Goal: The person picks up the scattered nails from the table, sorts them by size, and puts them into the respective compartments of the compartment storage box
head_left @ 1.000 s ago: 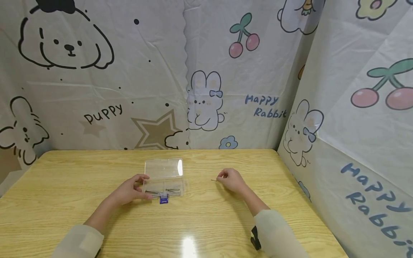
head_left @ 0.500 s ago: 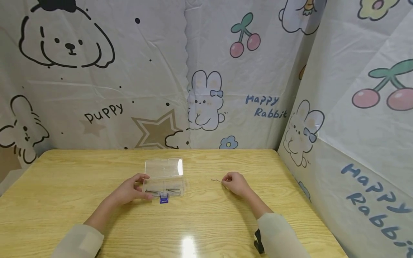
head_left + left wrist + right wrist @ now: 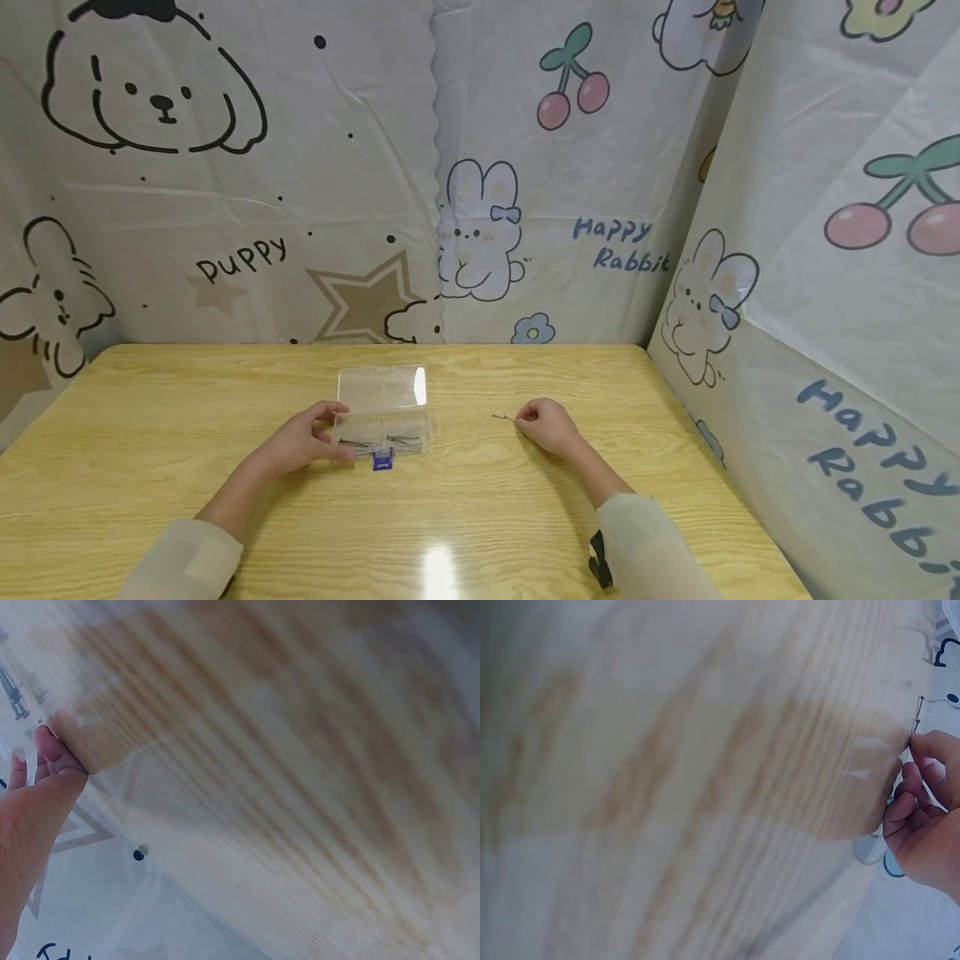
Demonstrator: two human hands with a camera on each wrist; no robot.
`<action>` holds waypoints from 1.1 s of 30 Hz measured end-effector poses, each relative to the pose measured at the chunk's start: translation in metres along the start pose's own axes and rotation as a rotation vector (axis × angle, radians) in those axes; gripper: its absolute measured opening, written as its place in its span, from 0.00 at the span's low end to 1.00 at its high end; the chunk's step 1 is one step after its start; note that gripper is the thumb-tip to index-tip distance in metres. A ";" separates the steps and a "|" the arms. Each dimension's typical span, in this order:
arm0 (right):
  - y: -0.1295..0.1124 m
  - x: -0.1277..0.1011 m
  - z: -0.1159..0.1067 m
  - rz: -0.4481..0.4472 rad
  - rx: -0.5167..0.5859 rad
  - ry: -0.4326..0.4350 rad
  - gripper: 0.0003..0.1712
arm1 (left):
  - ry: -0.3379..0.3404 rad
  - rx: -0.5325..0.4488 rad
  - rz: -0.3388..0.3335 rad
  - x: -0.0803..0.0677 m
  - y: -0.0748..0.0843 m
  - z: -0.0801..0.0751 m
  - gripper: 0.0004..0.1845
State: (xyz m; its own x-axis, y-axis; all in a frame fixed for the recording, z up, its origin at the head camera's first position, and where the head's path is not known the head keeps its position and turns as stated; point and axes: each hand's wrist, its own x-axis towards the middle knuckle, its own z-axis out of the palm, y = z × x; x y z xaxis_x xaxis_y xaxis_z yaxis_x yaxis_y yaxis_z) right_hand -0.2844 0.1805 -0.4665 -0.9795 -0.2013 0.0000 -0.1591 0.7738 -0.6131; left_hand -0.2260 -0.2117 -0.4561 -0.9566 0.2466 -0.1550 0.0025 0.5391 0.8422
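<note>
A clear plastic box stands on the table with its lid folded back. Several thin metal nails lie inside, and a blue latch hangs at its front. My left hand holds the box by its left end, thumb at the front corner and fingers farther back. To the right, my right hand pinches a nail between thumb and fingertips, low over the table. Just beyond its tip is another nail, lying on the table; whether the two touch I cannot tell.
The wood-grain table ends at a back edge against a printed cloth. Another cloth hangs along the right side.
My right hand has drawn slightly right and back, so a second nail now shows beside the first. My left hand and the box have stayed in place.
</note>
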 end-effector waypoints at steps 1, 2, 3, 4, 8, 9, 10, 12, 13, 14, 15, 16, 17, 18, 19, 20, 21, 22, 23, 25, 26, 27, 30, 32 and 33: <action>0.000 0.000 0.000 -0.001 -0.004 -0.002 0.05 | 0.000 0.001 0.000 0.000 0.000 0.000 0.43; -0.001 0.000 0.000 0.000 -0.006 -0.005 0.05 | -0.001 0.004 0.002 0.000 0.000 0.000 0.43; -0.001 0.000 0.000 0.001 -0.008 -0.007 0.06 | -0.001 0.004 0.001 0.001 0.000 0.000 0.43; -0.001 0.001 0.000 0.004 -0.009 -0.009 0.06 | -0.002 0.005 0.002 0.001 0.000 -0.001 0.43; -0.003 0.001 -0.001 0.022 -0.009 -0.011 0.06 | -0.009 0.003 0.005 0.001 0.000 -0.001 0.44; -0.003 0.001 -0.001 0.026 -0.011 -0.009 0.06 | -0.010 0.001 0.005 0.001 0.000 -0.001 0.44; -0.004 0.001 -0.001 0.030 -0.011 -0.008 0.06 | -0.012 0.001 0.006 0.001 0.000 -0.001 0.44; -0.004 0.002 -0.001 0.031 -0.017 -0.007 0.06 | -0.015 -0.001 0.007 0.001 0.000 -0.001 0.44; -0.004 0.002 0.000 0.031 -0.022 -0.007 0.06 | -0.016 0.000 0.007 0.001 0.000 -0.001 0.44; -0.004 0.003 0.000 0.029 -0.025 -0.007 0.06 | -0.016 0.001 0.007 0.001 0.000 -0.002 0.44; -0.004 0.003 0.000 0.026 -0.028 -0.008 0.06 | -0.016 0.002 0.007 0.000 0.001 -0.002 0.44; -0.004 0.004 0.000 0.024 -0.030 -0.009 0.06 | -0.016 0.004 0.007 0.000 0.001 -0.002 0.44; -0.004 0.004 0.000 0.021 -0.031 -0.010 0.06 | -0.015 0.004 0.006 0.000 0.002 -0.002 0.43; -0.004 0.004 0.000 0.019 -0.031 -0.011 0.06 | -0.015 0.004 0.005 0.000 0.002 -0.002 0.43; -0.004 0.005 0.000 0.018 -0.029 -0.011 0.06 | -0.013 0.005 0.005 0.000 0.003 -0.002 0.43; -0.004 0.005 0.000 0.017 -0.024 -0.012 0.06 | -0.013 0.006 0.003 0.000 0.003 -0.002 0.43; -0.003 0.005 0.000 0.017 -0.022 -0.013 0.06 | -0.013 0.008 0.001 0.000 0.004 -0.002 0.43; -0.003 0.005 0.000 0.016 -0.020 -0.015 0.06 | -0.012 0.008 -0.002 0.000 0.004 -0.001 0.43; -0.004 0.005 0.000 0.019 -0.015 -0.017 0.06 | -0.012 0.009 -0.005 0.000 0.004 -0.001 0.43; -0.004 0.005 0.000 0.024 -0.001 -0.019 0.06 | -0.011 0.012 -0.008 -0.001 0.005 -0.001 0.43; -0.005 0.005 0.001 0.023 0.002 -0.020 0.06 | -0.010 0.013 -0.010 -0.001 0.005 -0.001 0.43; -0.005 0.006 0.001 0.022 0.006 -0.020 0.06 | -0.009 0.011 -0.011 -0.001 0.005 -0.001 0.43; -0.010 0.007 0.002 0.011 0.017 -0.022 0.06 | -0.006 0.010 -0.011 -0.002 0.005 0.000 0.43; -0.016 0.007 0.003 -0.005 0.010 -0.023 0.06 | -0.004 0.014 -0.014 -0.002 0.004 0.000 0.43; -0.019 0.007 0.003 -0.012 0.011 -0.026 0.06 | -0.003 0.015 -0.016 -0.002 0.004 0.000 0.43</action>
State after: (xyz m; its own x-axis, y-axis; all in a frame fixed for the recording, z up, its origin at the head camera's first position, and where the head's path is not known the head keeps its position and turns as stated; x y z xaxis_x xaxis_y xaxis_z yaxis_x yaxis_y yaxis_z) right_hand -0.2877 0.1628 -0.4576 -0.9740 -0.2261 -0.0131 -0.1691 0.7649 -0.6216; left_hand -0.2237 -0.2100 -0.4522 -0.9557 0.2405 -0.1697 -0.0079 0.5552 0.8317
